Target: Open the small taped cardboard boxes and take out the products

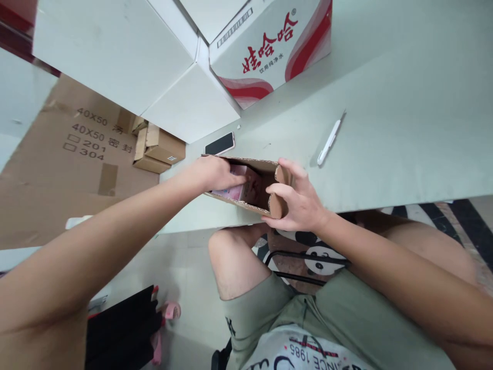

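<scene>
Pale surface point(385, 139). Right hand point(304, 203): fingers gripping end flap point(276, 206) of open-topped cardboard carton point(265, 168). Left hand point(220, 173): fingers touching pink box point(252, 186) inside, can't tell if grasping.

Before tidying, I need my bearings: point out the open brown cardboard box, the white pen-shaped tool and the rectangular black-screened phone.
Open brown cardboard box point(263, 167), head view: inner far wall.
White pen-shaped tool point(329, 142), head view: handle.
Rectangular black-screened phone point(220, 144), head view: screen.
</scene>
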`<state>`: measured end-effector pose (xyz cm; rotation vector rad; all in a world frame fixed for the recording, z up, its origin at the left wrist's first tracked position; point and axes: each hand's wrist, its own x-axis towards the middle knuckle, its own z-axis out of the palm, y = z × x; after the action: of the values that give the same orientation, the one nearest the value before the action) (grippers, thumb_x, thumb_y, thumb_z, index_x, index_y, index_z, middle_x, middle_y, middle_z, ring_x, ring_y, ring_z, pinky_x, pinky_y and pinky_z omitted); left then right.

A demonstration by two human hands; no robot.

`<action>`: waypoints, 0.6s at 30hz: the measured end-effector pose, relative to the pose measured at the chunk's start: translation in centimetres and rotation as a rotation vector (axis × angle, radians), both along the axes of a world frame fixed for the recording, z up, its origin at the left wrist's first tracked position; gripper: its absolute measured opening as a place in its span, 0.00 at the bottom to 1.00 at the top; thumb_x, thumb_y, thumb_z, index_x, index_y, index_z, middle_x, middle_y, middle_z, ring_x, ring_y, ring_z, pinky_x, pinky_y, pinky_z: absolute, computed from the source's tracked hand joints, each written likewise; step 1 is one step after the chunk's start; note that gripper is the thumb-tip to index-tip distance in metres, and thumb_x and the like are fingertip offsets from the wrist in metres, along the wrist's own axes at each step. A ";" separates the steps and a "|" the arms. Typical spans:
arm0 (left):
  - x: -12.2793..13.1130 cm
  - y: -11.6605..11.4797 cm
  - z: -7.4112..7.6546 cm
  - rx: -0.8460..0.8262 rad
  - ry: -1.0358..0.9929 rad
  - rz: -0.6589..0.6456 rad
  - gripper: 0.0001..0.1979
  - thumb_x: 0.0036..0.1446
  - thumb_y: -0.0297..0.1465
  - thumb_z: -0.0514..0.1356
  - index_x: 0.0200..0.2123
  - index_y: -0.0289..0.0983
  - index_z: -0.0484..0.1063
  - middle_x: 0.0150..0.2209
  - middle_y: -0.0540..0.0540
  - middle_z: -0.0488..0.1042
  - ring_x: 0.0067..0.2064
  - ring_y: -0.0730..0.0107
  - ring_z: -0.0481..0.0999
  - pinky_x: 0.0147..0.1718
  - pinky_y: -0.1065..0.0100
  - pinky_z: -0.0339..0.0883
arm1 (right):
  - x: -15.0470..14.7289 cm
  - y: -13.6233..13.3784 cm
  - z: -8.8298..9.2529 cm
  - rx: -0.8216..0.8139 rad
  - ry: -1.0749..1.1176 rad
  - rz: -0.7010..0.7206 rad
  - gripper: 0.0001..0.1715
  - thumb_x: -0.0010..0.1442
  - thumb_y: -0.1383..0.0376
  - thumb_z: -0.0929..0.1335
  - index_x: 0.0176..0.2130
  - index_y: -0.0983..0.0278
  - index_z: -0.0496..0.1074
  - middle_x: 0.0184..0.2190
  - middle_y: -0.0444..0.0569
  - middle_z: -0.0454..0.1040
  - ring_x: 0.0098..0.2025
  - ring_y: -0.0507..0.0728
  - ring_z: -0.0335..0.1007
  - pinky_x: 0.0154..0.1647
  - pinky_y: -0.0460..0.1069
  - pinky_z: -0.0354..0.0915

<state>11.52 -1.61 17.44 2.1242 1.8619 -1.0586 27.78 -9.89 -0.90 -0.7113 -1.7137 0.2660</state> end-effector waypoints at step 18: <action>3.4 -2.9 7.0 0.334 -0.295 0.035 0.35 0.51 0.52 0.62 0.57 0.39 0.70 0.51 0.39 0.80 0.49 0.45 0.81 0.44 0.55 0.74 | 0.2 0.4 0.3 0.093 0.037 -0.260 0.41 0.55 0.55 0.77 0.63 0.44 0.62 0.73 0.49 0.50 0.69 0.71 0.59 0.66 0.72 0.66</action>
<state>14.93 -4.49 24.42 2.2547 2.0263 -0.4157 28.02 -9.53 -0.62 -0.8451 -1.5675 0.0183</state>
